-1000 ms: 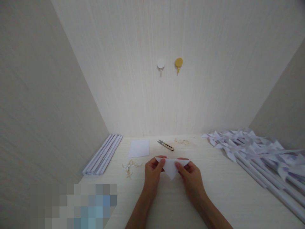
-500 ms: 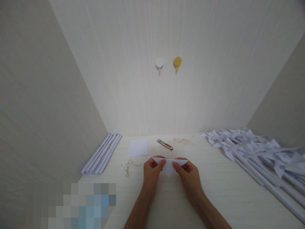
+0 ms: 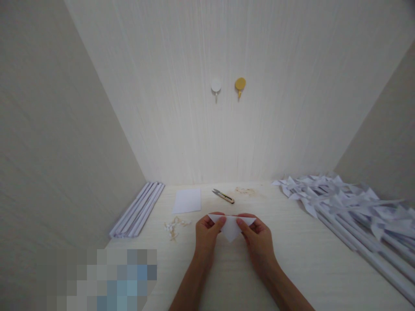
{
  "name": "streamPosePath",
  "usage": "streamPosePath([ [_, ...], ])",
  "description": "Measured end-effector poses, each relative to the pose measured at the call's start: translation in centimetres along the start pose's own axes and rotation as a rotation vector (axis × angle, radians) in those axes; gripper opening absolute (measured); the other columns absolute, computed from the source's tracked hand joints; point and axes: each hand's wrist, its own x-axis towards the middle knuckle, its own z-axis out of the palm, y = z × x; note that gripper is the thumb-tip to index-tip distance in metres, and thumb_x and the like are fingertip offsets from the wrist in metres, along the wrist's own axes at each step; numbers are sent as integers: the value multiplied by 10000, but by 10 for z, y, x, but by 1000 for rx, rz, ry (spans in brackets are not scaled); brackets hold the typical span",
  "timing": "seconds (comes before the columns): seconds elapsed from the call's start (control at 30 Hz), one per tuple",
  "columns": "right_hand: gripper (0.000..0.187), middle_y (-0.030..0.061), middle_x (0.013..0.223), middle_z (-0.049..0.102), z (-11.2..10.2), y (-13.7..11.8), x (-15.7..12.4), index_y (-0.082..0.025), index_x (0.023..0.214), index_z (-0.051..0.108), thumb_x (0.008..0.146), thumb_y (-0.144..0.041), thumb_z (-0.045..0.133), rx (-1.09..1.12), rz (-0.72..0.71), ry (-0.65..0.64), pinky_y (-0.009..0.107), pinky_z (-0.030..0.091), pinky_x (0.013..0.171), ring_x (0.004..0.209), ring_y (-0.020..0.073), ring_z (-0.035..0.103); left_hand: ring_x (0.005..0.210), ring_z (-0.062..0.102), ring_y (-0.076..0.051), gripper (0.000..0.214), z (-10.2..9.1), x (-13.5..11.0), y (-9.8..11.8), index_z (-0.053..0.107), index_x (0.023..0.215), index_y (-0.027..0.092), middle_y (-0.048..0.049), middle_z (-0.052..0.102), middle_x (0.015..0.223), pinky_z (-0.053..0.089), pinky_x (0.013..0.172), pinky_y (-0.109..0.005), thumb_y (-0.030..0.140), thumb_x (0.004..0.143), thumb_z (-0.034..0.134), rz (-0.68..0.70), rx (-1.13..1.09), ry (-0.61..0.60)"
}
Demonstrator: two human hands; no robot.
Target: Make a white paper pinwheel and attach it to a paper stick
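Observation:
A white sheet of paper [image 3: 231, 229], folded into a triangle with its point toward me, is held between both hands above the table. My left hand [image 3: 206, 231] pinches its left part, thumb on the near face and fingers behind. On the other side my right hand [image 3: 257, 232] grips it the same way, with the thumb near the middle. The long straight fold runs along the top. Beyond the hands lies a pair of thread snips [image 3: 223, 196], blades pointing left. A stack of square white paper [image 3: 187, 201] rests to the left of the snips.
Rolled white paper tubes [image 3: 138, 209] lie at the left wall. Paper pinwheels on tubes [image 3: 337, 203] are heaped on the right. Small white and tan bits [image 3: 175, 226] and tan pieces [image 3: 245, 191] lie on the table. A white hook [image 3: 215, 85] and a yellow hook [image 3: 240, 84] are on the wall.
My right thumb has shifted slightly to the right along the folded paper. Otherwise the hands and paper stay nearly where they were.

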Motion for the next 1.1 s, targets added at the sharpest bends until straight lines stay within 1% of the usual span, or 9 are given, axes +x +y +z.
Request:
streamPosePath([
  [0.23,212,-8,545,608,0,-3,-1,-151,677,581,533,-265,688,3,-11,10,223,428,506,518,118,543,509,532,-109,231,0,-1,0,611,667,114,-23,609,558,428,536,-237,263,506,682,-15,-22,-30],
  [0.53,193,-21,543,606,0,-3,-1,-160,676,582,545,-259,684,-5,-15,14,213,423,518,532,111,539,515,536,-113,217,0,-1,-1,614,652,119,-18,608,556,428,533,-237,260,502,684,-19,-28,-21],
  [0.7,178,-28,531,602,-1,-3,-1,-164,667,582,551,-258,681,-7,-9,6,206,414,500,519,107,532,518,537,-118,215,0,0,-1,618,651,122,-16,605,550,426,538,-244,265,504,684,-21,-17,-28],
  [0.9,176,-23,561,609,-3,0,0,-160,672,591,552,-251,681,-33,-40,16,201,408,502,520,98,523,518,531,-109,218,-1,0,-1,625,646,121,-14,605,551,422,538,-233,272,500,685,-19,7,-14],
  [1.1,182,-30,537,603,-1,0,0,-167,661,589,539,-262,685,-40,-46,27,205,396,489,501,99,514,500,521,-102,221,1,-1,0,619,638,114,-11,595,535,424,523,-228,268,495,688,-28,-41,-13],
])
